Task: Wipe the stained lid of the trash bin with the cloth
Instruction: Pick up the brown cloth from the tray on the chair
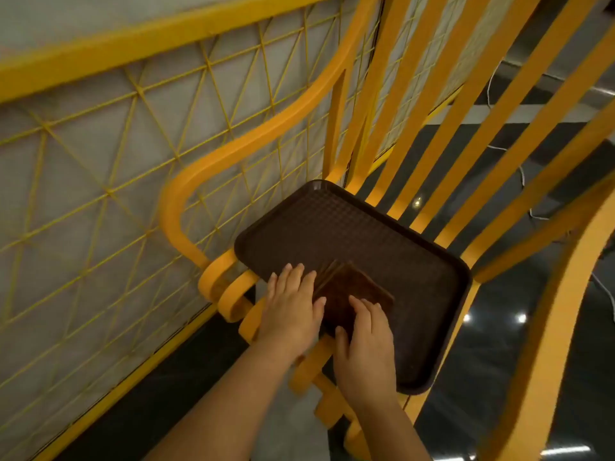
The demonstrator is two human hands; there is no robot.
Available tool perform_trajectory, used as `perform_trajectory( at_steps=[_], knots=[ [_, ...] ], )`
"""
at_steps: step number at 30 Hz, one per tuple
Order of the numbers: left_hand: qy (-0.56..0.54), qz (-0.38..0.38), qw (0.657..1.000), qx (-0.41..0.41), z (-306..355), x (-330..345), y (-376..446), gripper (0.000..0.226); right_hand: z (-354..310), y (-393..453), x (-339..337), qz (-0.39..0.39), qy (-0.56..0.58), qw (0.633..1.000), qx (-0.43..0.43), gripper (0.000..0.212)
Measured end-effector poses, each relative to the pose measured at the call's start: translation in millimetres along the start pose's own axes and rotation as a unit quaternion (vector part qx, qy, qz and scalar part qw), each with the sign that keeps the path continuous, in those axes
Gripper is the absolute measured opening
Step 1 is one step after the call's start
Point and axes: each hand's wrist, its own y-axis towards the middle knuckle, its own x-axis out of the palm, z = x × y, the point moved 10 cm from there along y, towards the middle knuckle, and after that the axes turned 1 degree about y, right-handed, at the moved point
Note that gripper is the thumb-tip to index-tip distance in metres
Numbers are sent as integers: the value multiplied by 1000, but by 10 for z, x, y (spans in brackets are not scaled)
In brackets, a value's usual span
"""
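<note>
Over on the left, saw a huge yellow wire lattice panel [100, 144], crossed with thin diagonal rods and backed by pale grey. Just beside it, picked out a frame of broad yellow slats [442, 134] fanning up and to the right, edged by a curved yellow bar [266, 128] and ending in scrolls near the bottom. Behind the slats, caught a dark glossy floor [499, 327] dotted with bright reflections and crossed by a thin white cord [522, 181]. Down at the centre, found a dark brown tray [349, 227] with a textured face and rounded corners, resting across the yellow bars. Then the cloth [352, 287]: brown, folded into a flat square, lying on the near left part of that tray. Noted the left hand [289, 311] spread flat, fingers straight, palm over the tray's near left rim, thumb touching the cloth's left edge, gripping nothing. Noted the right hand [366, 347] laid on the cloth's near corner, fingers gently bent on top of it, thumb at its near edge, pressing rather than pinching.
</note>
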Motion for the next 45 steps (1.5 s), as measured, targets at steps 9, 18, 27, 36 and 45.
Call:
perform_trajectory(
  at_steps=[9,18,27,36,45],
  knots=[
    [-14,23,999,-18,-4,275,65,42,197,105,273,-61,-14,998,29,55],
    [-332,24,938,-95,89,30,-35,28,200,101,295,-67,4,997,35,68],
    [-601,55,766,-223,-260,-116,-436,60,-151,150,-18,-20,171,985,25,48],
    [-817,-84,488,-294,-686,262,-1346,69,-759,-356,251,-295,467,809,201,16],
    [-766,6,584,-268,-1231,8,-1844,44,-934,-765,583,-337,427,823,165,22]
  ],
)
